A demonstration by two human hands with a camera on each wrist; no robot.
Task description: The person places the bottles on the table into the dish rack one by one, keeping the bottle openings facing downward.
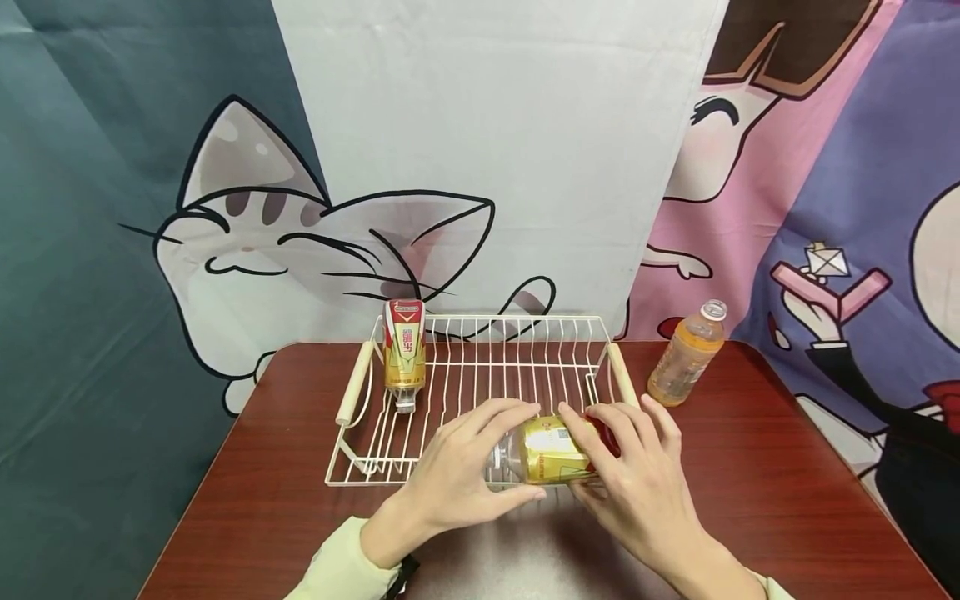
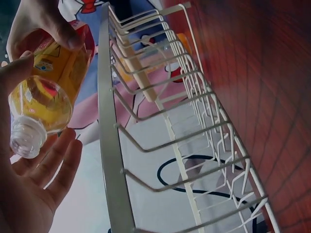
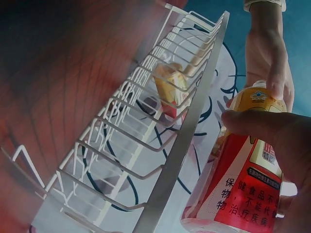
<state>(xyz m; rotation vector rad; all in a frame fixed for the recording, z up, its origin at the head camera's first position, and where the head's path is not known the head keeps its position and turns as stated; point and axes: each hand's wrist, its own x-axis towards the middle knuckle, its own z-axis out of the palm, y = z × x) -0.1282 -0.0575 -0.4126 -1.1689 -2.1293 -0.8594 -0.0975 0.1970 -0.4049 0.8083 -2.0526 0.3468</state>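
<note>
In the head view my right hand (image 1: 637, 475) grips a drink bottle (image 1: 555, 450) with a red and yellow label, holding it sideways over the rack's front edge. Its clear threaded neck points left, toward my left hand (image 1: 465, 467). The left fingers and thumb spread around the neck end. In the left wrist view the left fingers (image 2: 53, 160) are nearly straight below the bottle, the thumb close to its label. Red label with printed characters faces the right wrist camera. The white wire rack (image 1: 517, 364) stands just beyond both hands.
A similar bottle (image 1: 405, 342) stands neck-down at the rack's left side. To the right of the rack, an orange drink bottle (image 1: 684, 358) is on the red-brown table (image 1: 780, 483). Pale handles (image 1: 356, 383) flank the rack, and a cartoon-printed cloth (image 1: 487, 108) hangs behind.
</note>
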